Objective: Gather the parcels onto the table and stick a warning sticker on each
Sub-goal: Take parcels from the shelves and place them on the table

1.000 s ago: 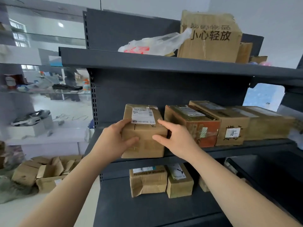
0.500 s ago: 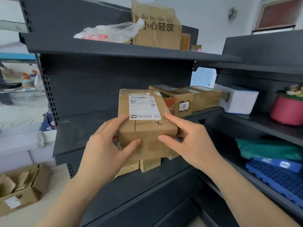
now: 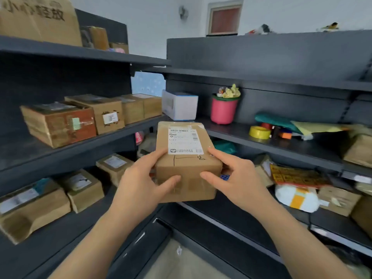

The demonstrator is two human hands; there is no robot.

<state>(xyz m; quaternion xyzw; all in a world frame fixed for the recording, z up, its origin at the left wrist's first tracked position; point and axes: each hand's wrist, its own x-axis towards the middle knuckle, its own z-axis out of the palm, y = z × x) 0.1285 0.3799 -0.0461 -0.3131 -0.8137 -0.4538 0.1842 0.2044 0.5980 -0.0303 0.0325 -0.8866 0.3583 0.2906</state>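
You have the parcel [image 3: 187, 174] clamped between both hands at chest height, dead centre in front of you and off every shelf. Your left hand [image 3: 138, 186] grips it from 9 o'clock and your right hand [image 3: 239, 184] from 3 o'clock. Each thumb presses the near face and each hand's fingers wrap the side edge up towards the top. Neither hand is nearer; the hold looks even.

The box's long axis runs from 6 to 12 o'clock, away from you, with its far end tipped up slightly. The white shipping label [image 3: 184, 140] faces up on the far half of the top. The bare cardboard nearer you would probably be the free spot for a sticker.

The table is not in view, so I cannot say which way you must turn to reach it. More boxes wait on the left shelf [image 3: 84, 143] at 9 to 10 o'clock, among them a reddish taped box [image 3: 60, 125], and others sit on the level below.

The fingers under and behind the parcel are hidden, so how far they reach is unclear. At 3 o'clock lies an orange-and-yellow printed sheet [image 3: 298, 176]. It is too blurred to tell whether it holds the warning stickers.
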